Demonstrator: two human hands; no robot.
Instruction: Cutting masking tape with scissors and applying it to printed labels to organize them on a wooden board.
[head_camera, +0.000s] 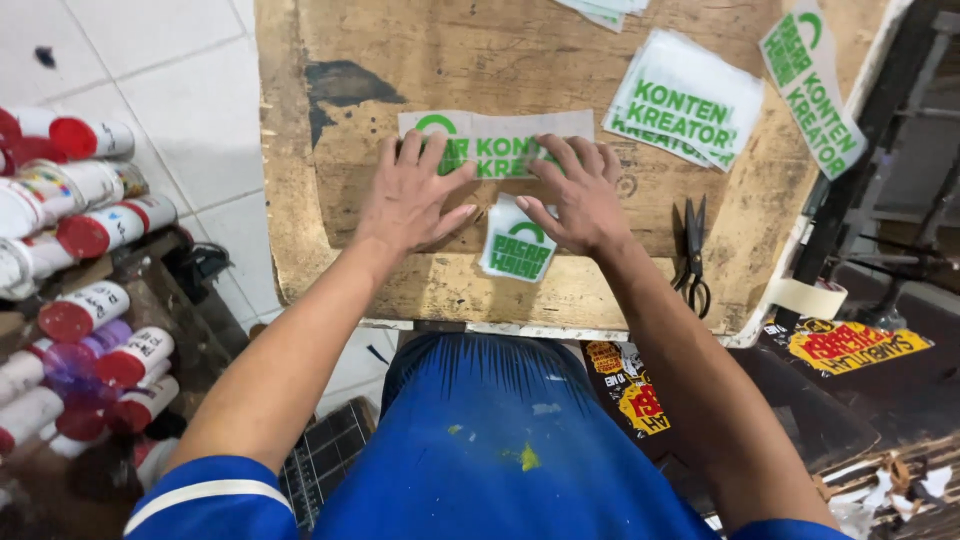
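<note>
A long white sticker strip with green lettering (497, 146) lies flat on the worn wooden table (560, 290). My left hand (410, 195) presses on its left part with spread fingers. My right hand (580, 200) rests on its right part, fingers apart. Between the two hands, a smaller white sticker with green print (515, 250) lies nearer the table's front edge, touching my right thumb. Neither hand grips anything.
A stack of similar green-print stickers (685, 100) lies at the back right, another strip (810, 90) hangs at the right edge. Black scissors (692, 255) lie right of my right hand. A tape roll (808, 298) sits at the right edge. Spray cans (90, 230) are piled at left.
</note>
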